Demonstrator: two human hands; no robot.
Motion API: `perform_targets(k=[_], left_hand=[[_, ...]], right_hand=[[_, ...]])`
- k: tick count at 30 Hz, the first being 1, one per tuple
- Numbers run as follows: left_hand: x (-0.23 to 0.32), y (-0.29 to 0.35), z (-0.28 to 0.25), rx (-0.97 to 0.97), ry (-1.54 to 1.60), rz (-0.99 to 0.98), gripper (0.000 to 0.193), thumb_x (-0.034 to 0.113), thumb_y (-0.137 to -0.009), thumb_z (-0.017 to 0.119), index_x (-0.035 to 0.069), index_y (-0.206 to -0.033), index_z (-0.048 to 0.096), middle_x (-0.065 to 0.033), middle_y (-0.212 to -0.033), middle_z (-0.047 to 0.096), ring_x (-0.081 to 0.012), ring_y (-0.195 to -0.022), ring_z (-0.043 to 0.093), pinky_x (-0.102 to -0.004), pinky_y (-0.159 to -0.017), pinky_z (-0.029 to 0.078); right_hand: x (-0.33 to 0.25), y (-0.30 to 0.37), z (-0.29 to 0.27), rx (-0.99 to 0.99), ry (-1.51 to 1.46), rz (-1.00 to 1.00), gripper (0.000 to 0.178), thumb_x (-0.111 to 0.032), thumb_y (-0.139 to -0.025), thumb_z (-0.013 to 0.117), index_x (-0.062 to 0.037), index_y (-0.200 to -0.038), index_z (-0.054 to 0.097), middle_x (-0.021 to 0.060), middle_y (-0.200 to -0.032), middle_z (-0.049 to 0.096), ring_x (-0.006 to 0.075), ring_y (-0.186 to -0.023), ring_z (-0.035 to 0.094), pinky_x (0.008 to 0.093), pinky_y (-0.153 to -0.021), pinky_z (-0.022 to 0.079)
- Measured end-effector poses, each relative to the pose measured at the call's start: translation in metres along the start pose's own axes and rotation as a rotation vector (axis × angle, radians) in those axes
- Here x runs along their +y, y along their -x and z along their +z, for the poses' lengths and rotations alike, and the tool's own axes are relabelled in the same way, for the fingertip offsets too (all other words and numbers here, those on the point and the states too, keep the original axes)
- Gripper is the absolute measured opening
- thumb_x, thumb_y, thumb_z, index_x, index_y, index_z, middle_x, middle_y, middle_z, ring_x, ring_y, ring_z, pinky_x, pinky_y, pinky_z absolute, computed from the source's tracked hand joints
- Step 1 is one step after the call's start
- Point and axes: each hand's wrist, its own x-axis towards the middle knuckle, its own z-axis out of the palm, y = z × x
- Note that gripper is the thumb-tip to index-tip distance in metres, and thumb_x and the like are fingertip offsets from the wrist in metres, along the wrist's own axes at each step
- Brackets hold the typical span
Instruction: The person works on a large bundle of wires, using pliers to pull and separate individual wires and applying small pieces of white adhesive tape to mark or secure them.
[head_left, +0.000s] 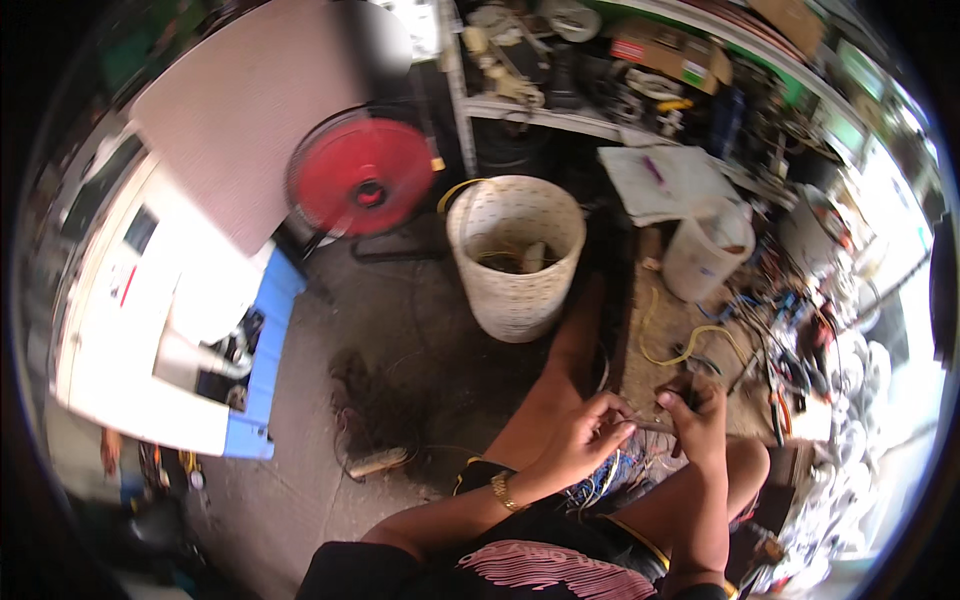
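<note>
My left hand [585, 440], with a gold-coloured watch or bracelet [505, 491] on its wrist, is closed in a pinch above my lap. Close beside it my right hand [697, 415] is also closed, thumb against fingers. A thin brownish strand [654, 427], perhaps wire, spans the short gap between the fingertips; its ends are hidden in the hands. Below the hands lies a tangle of blue, white and reddish wires [605, 480]. A yellow wire [690, 345] curls over the wooden bench [650, 370] just beyond my right hand.
A tall white perforated basket [515, 300] with scraps inside stands ahead. Behind it is a red fan [368, 180]. On the bench are a white bucket [705, 260], orange-handled pliers [780, 410] and tangled wires. Cluttered shelves [560, 115] stand behind; a white-and-blue cabinet [150, 330] is left.
</note>
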Motion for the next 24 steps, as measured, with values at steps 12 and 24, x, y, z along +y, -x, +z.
perform_targets(k=[12, 24], left_hand=[[0.026, 0.017, -0.017, 0.079, -0.241, 0.373, 0.008, 0.005, -0.088, 0.062, 0.001, -0.092, 0.057, -0.0102, -0.075, 0.061, -0.0215, -0.068, 0.062, -0.032, -0.062, 0.047], [0.03, 0.013, -0.028, 0.057, -0.065, 0.278, 0.015, 0.011, -0.092, 0.059, 0.0, -0.092, 0.05, -0.0085, -0.075, 0.053, -0.0168, -0.063, 0.047, -0.0315, -0.058, 0.038]], right_hand=[[-0.039, 0.012, 0.034, 0.142, -0.277, 0.053, 0.025, -0.009, -0.078, 0.073, -0.0033, -0.093, 0.054, 0.0079, -0.071, 0.06, 0.008, -0.047, 0.049, 0.0173, -0.037, 0.03], [0.017, -0.021, -0.014, -0.016, -0.037, -0.073, 0.031, -0.019, -0.085, 0.071, -0.005, -0.108, 0.055, 0.0025, -0.089, 0.062, 0.0032, -0.052, 0.041, 0.0172, -0.043, 0.028]])
